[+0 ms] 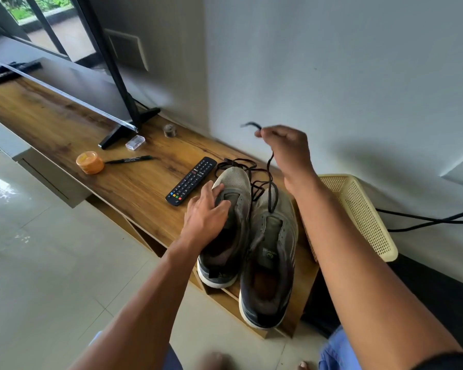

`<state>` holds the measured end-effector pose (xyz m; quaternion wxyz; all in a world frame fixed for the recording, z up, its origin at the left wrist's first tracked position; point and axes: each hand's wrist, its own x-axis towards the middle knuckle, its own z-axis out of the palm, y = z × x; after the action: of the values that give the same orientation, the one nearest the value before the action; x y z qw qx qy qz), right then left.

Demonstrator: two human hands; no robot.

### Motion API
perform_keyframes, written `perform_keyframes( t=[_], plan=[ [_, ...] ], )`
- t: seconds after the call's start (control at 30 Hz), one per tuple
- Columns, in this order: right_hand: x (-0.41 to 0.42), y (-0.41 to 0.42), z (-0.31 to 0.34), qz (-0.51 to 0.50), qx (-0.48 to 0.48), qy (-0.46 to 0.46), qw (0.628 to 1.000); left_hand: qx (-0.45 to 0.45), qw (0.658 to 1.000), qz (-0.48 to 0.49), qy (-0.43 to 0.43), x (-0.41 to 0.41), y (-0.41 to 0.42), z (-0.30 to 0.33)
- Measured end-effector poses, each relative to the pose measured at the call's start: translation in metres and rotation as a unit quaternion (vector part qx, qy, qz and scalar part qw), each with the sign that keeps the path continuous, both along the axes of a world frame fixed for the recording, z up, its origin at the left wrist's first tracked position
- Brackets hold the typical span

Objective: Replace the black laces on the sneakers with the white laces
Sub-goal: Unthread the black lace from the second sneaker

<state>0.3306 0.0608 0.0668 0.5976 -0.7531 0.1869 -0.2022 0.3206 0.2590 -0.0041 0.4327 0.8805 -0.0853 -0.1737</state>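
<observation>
On a wooden tabletop (64, 124) against a pale wall, an orange lidded tub (89, 162) sits at far left, a black marker pen (130, 160) just beside it, and a small clear plastic case (135, 142) near the foot of a television stand (129, 126). A black remote control (191, 181) lies next, its small print too fine to read. The left hand (206, 212) rests with fingers spread on the tongue and collar of the left sneaker (225, 231), one of two grey sneakers standing side by side and touching at the tabletop's near end, toes toward the wall. The right sneaker (270, 257) carries a small green logo on its tongue, the lettering illegible. One black lace (271, 182) rises from its upper eyelets to the right hand (286, 150), which is raised above the shoes and pinches the lace near its tip; a second black lace (238, 166) lies loose in loops around the sneakers' toes. A cream perforated plastic basket (358, 212) stands at right, just beside the tabletop's end, with black cables (425, 220) trailing along the wall.
</observation>
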Motion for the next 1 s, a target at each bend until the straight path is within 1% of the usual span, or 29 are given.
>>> perform_keyframes(
  t=[0.03,0.07,0.1,0.13,0.2,0.33,0.4,0.47,0.53,0.6,0.63,0.7,0.77,0.83,0.87,0.93,1.0],
  plan=[
    [-0.001,-0.005,-0.011,-0.01,-0.071,0.044,0.997,-0.004,1.0,0.006,-0.007,0.0,0.0,0.0],
    [-0.002,-0.011,-0.02,-0.012,-0.142,0.092,0.985,-0.006,1.0,0.012,-0.012,0.0,0.001,0.0],
    [-0.004,-0.015,-0.027,-0.007,-0.207,0.141,0.968,-0.007,1.0,0.018,-0.017,0.0,0.001,0.0],
    [-0.005,-0.018,-0.032,0.004,-0.252,0.182,0.95,-0.009,0.999,0.022,-0.022,0.0,0.001,0.0],
    [-0.007,-0.02,-0.036,0.032,-0.285,0.231,0.93,-0.015,0.999,0.027,-0.029,0.0,0.001,0.001],
    [-0.003,-0.007,-0.037,0.072,-0.315,0.273,0.906,-0.014,0.999,0.026,-0.032,0.0,0.001,0.001],
    [-0.002,-0.001,-0.038,0.105,-0.339,0.297,0.886,-0.015,0.999,0.023,-0.03,0.0,0.002,0.001],
    [-0.002,0.003,-0.041,0.133,-0.393,0.33,0.848,-0.017,0.999,0.022,-0.028,0.0,0.003,0.002],
    [-0.002,0.005,-0.044,0.138,-0.453,0.36,0.803,-0.021,0.999,0.021,-0.027,0.0,0.003,0.004],
    [0.0,0.009,-0.051,0.13,-0.493,0.375,0.774,-0.021,0.999,0.02,-0.026,-0.001,0.003,0.004],
    [0.001,0.011,-0.055,0.122,-0.508,0.371,0.768,-0.017,0.999,0.02,-0.024,-0.002,0.003,0.005],
    [0.003,0.016,-0.06,0.08,-0.517,0.345,0.779,-0.006,1.0,0.016,-0.019,-0.001,0.003,0.006],
    [0.005,0.019,-0.066,0.033,-0.507,0.312,0.802,-0.009,1.0,0.008,-0.008,0.001,0.005,0.005],
    [0.006,0.018,-0.069,0.003,-0.478,0.285,0.831,-0.021,1.0,0.0,-0.005,0.003,0.008,0.003],
    [0.006,0.016,-0.071,-0.012,-0.448,0.264,0.854,-0.028,1.0,-0.003,-0.007,0.003,0.008,0.003],
    [0.007,0.011,-0.07,-0.052,-0.352,0.203,0.912,-0.04,0.999,-0.006,-0.008,0.003,0.01,0.002],
    [0.011,0.005,-0.067,-0.111,-0.247,0.146,0.951,-0.05,0.999,-0.009,-0.008,0.002,0.011,0.002]
  ],
)
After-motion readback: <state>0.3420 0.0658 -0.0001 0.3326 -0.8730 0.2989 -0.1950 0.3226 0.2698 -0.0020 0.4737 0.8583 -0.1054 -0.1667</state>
